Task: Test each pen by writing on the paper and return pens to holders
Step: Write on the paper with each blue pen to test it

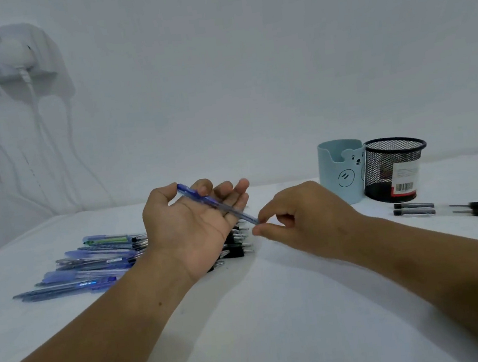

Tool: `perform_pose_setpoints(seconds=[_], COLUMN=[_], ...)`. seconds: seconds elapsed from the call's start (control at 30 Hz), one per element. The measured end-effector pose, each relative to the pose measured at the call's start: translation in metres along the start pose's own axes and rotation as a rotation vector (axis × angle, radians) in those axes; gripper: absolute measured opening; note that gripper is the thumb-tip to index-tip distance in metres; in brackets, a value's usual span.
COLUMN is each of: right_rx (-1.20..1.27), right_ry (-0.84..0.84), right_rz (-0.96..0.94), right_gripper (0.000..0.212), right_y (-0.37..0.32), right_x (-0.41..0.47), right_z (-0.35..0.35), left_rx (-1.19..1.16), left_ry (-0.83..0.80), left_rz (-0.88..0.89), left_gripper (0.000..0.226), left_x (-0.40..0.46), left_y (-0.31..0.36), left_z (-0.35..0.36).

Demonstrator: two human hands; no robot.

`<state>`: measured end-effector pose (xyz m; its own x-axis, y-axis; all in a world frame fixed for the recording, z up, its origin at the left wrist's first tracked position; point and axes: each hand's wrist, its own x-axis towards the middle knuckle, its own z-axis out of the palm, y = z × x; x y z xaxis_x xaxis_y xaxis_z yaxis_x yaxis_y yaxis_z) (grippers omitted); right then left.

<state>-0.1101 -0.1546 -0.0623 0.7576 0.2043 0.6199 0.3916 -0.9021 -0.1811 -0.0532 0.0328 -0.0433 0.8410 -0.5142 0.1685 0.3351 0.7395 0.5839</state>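
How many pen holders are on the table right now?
2: a light blue bear holder and a black mesh holder, side by side at the table's far right.

A white label (405, 178) with a barcode is showing inside the mesh holder (394, 169). Its print is staying too blurred to read.

White table (261, 312) bears pens (92, 263), two holders (374, 174).
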Motion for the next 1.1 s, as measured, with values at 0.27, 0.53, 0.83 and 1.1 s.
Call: perform_pose_setpoints(seconds=[0.27, 0.53, 0.83, 1.1], right_rx=[-0.060, 0.539, 0.789, 0.825], right_ry=[-0.062, 0.000, -0.117, -0.087], right_rz=[0.243, 0.638, 0.798, 0.685], right_gripper=[0.007, 0.020, 0.023, 0.032], right_y=[0.007, 0.014, 0.001, 0.003], right_x=[0.007, 0.018, 0.014, 0.011], right_z=[-0.007, -0.032, -0.001, 0.010], left_rx=[0.723, 1.945, 1.985, 1.989], left_ry=[0.054, -0.511, -0.544, -0.546], left_rz=[0.203, 0.164, 0.183, 0.191], left_gripper=[0.027, 0.048, 0.055, 0.050], left_x=[0.005, -0.003, -0.006, -0.003], left_y=[0.004, 0.011, 0.002, 0.005], left_z=[-0.006, -0.033, -0.034, -0.031])
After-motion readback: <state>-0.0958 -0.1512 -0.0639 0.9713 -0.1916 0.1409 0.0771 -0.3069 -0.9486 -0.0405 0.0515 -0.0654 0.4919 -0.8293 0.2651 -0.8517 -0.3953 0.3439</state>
